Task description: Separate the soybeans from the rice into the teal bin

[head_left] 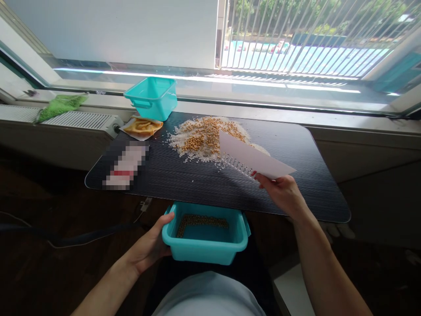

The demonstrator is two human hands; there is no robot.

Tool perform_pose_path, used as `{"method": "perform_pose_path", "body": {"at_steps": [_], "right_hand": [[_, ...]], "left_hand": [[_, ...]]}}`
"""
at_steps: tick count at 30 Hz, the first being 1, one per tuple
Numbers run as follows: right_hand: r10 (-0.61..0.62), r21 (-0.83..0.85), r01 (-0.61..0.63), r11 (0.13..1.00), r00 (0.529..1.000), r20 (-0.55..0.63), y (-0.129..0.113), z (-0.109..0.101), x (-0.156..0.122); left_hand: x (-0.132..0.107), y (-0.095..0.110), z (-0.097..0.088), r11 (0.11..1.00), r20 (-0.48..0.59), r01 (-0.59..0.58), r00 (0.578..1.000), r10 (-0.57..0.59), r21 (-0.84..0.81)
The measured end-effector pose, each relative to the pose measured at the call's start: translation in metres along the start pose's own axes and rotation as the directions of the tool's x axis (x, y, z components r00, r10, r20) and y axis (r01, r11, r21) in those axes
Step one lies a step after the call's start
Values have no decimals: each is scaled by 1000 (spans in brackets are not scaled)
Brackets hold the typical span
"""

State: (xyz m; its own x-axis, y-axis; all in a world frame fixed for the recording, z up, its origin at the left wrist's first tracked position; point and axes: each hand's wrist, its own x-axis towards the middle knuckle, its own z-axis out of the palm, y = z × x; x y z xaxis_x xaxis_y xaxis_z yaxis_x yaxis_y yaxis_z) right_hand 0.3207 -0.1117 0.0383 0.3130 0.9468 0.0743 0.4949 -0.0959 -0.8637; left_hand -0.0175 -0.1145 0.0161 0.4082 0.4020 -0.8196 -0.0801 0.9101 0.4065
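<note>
My left hand [154, 241] grips the left side of a turquoise plastic tub [205, 252], thumb over its rim, just below the table's front edge. A band of small tan balls or peas [204, 220] lies along the tub's inner bottom. In my right hand [279, 188] is a spiral-bound white notepad [253, 158], pinched at its near edge and tilted over the table. Beyond the notepad spreads a pile of white grains [179, 142], like rice, mixed with golden round pieces [194, 142]. The notepad hides part of this pile.
A second turquoise tub [161, 103] stands at the table's back left. Near it are a folded yellow cloth [143, 127] and a blurred pale item [126, 164]. The dark table [184, 186] meets the window sill. A green cloth [62, 105] rests on the radiator [82, 120].
</note>
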Motion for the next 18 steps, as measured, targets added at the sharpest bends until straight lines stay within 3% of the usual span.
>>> {"method": "perform_pose_path", "body": {"at_steps": [6, 11, 18], "right_hand": [[19, -47, -22, 999, 998, -62, 2, -2, 4], [15, 20, -16, 1000, 999, 42, 6, -4, 1], [15, 4, -15, 1000, 999, 38, 7, 0, 2]], "left_hand": [[-1, 1, 1, 1000, 2, 6, 1000, -6, -9], [0, -1, -1, 1000, 1, -1, 1000, 1, -12], [2, 0, 0, 1000, -6, 1, 1000, -1, -1]]}}
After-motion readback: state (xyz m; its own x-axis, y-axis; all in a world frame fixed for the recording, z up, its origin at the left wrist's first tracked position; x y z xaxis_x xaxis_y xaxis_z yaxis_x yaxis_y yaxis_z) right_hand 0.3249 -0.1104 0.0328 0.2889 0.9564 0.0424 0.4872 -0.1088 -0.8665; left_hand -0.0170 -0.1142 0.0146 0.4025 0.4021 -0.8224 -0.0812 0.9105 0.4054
